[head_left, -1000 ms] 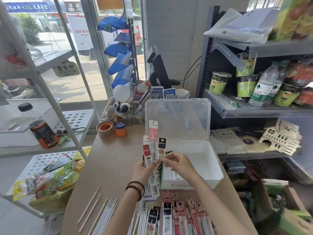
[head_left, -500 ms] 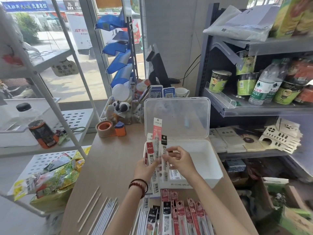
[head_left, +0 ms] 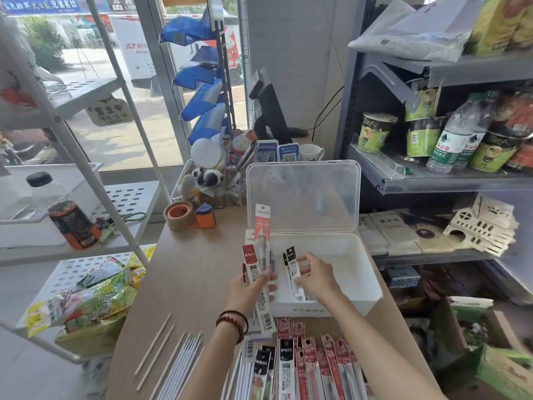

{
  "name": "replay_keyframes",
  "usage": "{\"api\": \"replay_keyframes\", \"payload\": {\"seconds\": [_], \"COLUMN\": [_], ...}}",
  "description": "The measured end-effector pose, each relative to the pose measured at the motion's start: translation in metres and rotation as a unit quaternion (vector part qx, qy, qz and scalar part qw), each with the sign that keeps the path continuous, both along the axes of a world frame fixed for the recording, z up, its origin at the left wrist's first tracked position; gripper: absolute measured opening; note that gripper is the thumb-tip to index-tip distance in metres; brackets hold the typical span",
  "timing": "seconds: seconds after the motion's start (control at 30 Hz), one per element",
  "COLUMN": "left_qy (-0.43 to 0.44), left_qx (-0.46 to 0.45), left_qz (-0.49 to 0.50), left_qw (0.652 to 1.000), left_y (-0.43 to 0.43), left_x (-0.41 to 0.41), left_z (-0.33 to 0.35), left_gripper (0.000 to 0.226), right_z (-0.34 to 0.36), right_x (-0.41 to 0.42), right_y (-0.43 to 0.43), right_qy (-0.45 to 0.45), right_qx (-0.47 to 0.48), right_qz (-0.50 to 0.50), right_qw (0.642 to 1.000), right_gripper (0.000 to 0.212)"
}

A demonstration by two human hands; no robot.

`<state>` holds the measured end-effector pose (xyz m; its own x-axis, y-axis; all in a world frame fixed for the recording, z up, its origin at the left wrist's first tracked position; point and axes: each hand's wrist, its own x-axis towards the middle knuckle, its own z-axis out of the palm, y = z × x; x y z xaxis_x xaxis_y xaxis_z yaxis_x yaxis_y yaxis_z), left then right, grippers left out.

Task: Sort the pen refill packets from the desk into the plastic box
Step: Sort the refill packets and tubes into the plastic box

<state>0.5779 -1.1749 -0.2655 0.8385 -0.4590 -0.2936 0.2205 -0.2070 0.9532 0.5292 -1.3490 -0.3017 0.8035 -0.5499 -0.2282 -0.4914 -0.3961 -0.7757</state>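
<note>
- Head view: the left hand [head_left: 251, 290] grips a fanned bunch of pen refill packets [head_left: 261, 255], with fingers and thumb curled round their lower halves.
- The bunch stands nearly upright at the near-left corner of the plastic box [head_left: 372, 287]. Its tallest packet, pink-topped, reaches up in front of the clear lid [head_left: 302, 194].
- The right hand [head_left: 317, 277] pinches a black-topped packet [head_left: 292, 265] between thumb and curled fingers. It holds the packet tilted over the inside of the box, on the near-left side.
- A second black top shows just behind that packet; I cannot tell whether the same pinch holds it.
- The box is white and sits on the wooden desk [head_left: 196, 269]. Its lid is hinged open and stands upright along the far side.
- A row of packets on the desk [head_left: 317, 368], red-topped and black-topped, lies between the forearms, just in front of the box's front wall.
- Loose white refills [head_left: 184, 359] and a few thin sticks lie left of that row.
- A bead bracelet [head_left: 233, 323] circles the left wrist.
- A tape roll [head_left: 178, 215] sits on the far-left part of the desk, well apart from the hands.
- A grey shelf [head_left: 432, 180] to the right carries cup noodles and water bottles.
</note>
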Motion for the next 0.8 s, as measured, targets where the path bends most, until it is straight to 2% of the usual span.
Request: {"api": "replay_keyframes", "payload": {"seconds": [0.13,0.23,0.3,0.43,0.57,0.8], "left_qy": [-0.01,0.0,0.012,0.013,0.005,0.009], "left_qx": [0.037,0.026,0.01,-0.002,0.02,0.009], "left_qz": [-0.008,-0.006,0.007,0.019,-0.008,-0.025], "left_qw": [0.999,1.0,1.0,1.0,1.0,1.0], "left_y": [0.003,0.002,0.002,0.003,0.004,0.015], "left_x": [0.003,0.001,-0.001,0.0,0.004,0.003], "left_z": [-0.004,-0.002,-0.001,0.003,0.004,0.011], "left_gripper": [0.02,0.022,0.018,0.017,0.017,0.012], "right_z": [-0.012,-0.016,-0.014,0.013,0.044,0.052], "right_x": [0.002,0.002,0.001,-0.004,-0.006,0.004], "right_y": [-0.003,-0.005,-0.004,0.006,0.024,0.044], "right_qy": [0.026,0.048,0.03,-0.104,-0.158,-0.168], "right_qx": [-0.066,-0.077,-0.076,0.021,0.157,0.146], "right_qz": [0.003,0.002,-0.002,-0.015,0.022,0.048], "right_qw": [0.997,0.996,0.997,0.994,0.975,0.974], "right_gripper": [0.046,0.041,0.036,0.022,0.027,0.037]}}
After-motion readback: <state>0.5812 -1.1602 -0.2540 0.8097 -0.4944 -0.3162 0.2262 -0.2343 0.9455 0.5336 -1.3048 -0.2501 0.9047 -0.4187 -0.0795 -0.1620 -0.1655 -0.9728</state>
